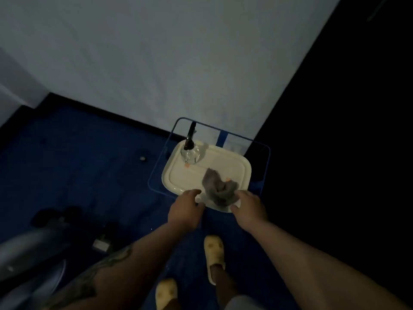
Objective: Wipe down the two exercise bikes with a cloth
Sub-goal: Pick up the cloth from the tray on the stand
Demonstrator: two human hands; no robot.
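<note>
A crumpled grey cloth [220, 189] lies on the near right part of a cream tray [242, 167]. My left hand [186, 209] hovers at the tray's near edge, just left of the cloth, fingers apart and holding nothing. My right hand [249, 206] is at the cloth's right side, fingertips touching or nearly touching it, with no clear grip. A blurred grey part of an exercise bike [29, 253] shows at the lower left, with its dark base [55, 217] on the floor.
A clear spray bottle [190, 151] with a black nozzle stands at the tray's far left corner. The tray rests on a blue-framed stand [154, 173] against a white wall. Blue carpet covers the floor; my feet in yellow slippers [213, 253] stand below. The right side is dark.
</note>
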